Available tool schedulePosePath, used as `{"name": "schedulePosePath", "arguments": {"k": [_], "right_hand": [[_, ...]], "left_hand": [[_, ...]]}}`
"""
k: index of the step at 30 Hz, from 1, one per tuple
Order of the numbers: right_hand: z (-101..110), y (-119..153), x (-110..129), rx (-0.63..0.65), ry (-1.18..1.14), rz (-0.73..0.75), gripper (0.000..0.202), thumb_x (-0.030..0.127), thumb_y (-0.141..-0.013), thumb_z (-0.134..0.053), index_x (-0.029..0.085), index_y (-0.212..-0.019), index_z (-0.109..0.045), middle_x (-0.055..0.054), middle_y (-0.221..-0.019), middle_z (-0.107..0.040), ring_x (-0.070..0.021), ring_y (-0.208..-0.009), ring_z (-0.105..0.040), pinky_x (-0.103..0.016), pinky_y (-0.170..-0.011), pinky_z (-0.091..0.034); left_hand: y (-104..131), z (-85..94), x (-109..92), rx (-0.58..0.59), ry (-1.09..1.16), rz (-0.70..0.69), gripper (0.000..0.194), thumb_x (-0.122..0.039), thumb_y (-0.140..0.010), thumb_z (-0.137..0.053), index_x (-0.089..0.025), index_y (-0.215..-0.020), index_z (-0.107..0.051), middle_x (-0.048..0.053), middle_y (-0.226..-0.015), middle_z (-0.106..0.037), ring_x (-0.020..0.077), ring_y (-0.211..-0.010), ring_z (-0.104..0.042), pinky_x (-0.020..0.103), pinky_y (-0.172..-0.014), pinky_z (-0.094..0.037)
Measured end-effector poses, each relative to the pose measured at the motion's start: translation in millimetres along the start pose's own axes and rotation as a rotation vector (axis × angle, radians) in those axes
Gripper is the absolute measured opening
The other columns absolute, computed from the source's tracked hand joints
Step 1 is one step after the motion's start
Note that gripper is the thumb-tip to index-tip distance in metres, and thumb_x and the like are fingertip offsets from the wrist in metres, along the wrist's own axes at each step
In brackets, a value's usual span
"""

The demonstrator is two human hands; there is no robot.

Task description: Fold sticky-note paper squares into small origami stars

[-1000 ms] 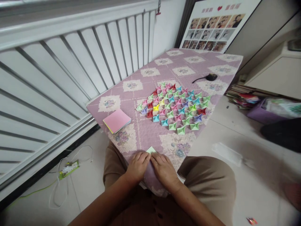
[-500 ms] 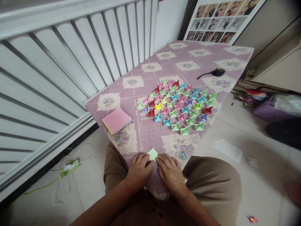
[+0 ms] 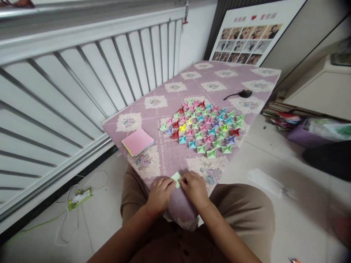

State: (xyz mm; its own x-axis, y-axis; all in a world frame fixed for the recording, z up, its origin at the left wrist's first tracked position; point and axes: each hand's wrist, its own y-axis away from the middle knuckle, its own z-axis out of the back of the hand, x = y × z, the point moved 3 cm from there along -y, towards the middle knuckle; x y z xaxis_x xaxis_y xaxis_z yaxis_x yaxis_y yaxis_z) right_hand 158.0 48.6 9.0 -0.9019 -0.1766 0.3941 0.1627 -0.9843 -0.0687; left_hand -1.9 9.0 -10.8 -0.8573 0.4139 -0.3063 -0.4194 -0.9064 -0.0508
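Note:
A small folded square of pale green origami paper (image 3: 177, 178) lies at the near end of the table, one corner pointing away from me. My left hand (image 3: 161, 194) holds its left side, thumb and fingertips pressed on it. On its right edge, the curled fingers of my right hand (image 3: 195, 189) pinch the paper; the fingertips are partly hidden. Beyond my hands stand several rows of small folded paper pieces (image 3: 204, 128) in green, pink, blue, red, yellow and purple. To the left rests a stack of square paper (image 3: 138, 141), pink on top.
A purple floral cloth (image 3: 170, 160) covers the table, which narrows toward me. A black object with a cable (image 3: 245, 94) sits at the far right. A white radiator (image 3: 90, 80) runs along the left side. On the floor are a power strip (image 3: 80, 198) and a purple bin (image 3: 307, 135).
My right fingers have gone from lying flat to curled and pinching the paper's right edge. My left hand stays at its left side. The camera view has tilted up slightly.

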Motion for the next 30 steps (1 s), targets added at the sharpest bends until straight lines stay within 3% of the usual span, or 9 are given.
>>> {"name": "schedulePosePath", "arguments": {"k": [6,12,22,30], "right_hand": [[2.9,-7.3,-0.4,0.087,-0.021,-0.052,0.013,0.028,-0.079,-0.062,0.022,-0.091,-0.060,-0.003,-0.092,-0.064,-0.0196,-0.088,-0.055,-0.030,-0.071,-0.031],[2.2,-10.3,-1.8,0.129,-0.047,-0.054,0.012,0.029,-0.079,-0.062,0.023,-0.089,-0.060,-0.002,-0.091,-0.064,-0.0189,-0.089,-0.055,-0.029,-0.070,-0.030],[2.6,-9.8,-5.1,0.115,-0.112,-0.049,0.013,0.028,-0.076,-0.065,0.023,-0.087,-0.060,-0.001,-0.088,-0.064,-0.0179,-0.087,-0.054,-0.028,-0.070,-0.030],[3.4,-8.7,-5.2,0.110,-0.133,-0.040,0.018,0.027,-0.075,-0.065,0.024,-0.093,-0.061,-0.001,-0.089,-0.064,-0.0185,-0.089,-0.054,-0.028,-0.073,-0.032]], "left_hand": [[-31.8,18.7,3.2,0.058,0.093,0.220,0.032,-0.024,-0.089,-0.052,-0.023,-0.121,-0.053,0.006,-0.115,-0.058,0.0218,-0.106,-0.051,0.034,-0.093,-0.040],[-60.4,25.5,5.1,0.225,0.107,0.249,0.017,-0.022,-0.083,-0.057,-0.016,-0.099,-0.056,0.010,-0.107,-0.057,0.0225,-0.102,-0.053,0.033,-0.089,-0.040],[-68.4,30.0,2.5,0.263,0.169,0.261,0.022,-0.020,-0.078,-0.059,-0.015,-0.099,-0.056,0.009,-0.100,-0.061,0.0212,-0.090,-0.057,0.030,-0.078,-0.043],[-68.9,22.8,5.7,0.233,0.243,0.235,0.009,-0.016,-0.075,-0.060,-0.017,-0.083,-0.059,0.005,-0.089,-0.060,0.0194,-0.087,-0.055,0.030,-0.078,-0.042]]}}
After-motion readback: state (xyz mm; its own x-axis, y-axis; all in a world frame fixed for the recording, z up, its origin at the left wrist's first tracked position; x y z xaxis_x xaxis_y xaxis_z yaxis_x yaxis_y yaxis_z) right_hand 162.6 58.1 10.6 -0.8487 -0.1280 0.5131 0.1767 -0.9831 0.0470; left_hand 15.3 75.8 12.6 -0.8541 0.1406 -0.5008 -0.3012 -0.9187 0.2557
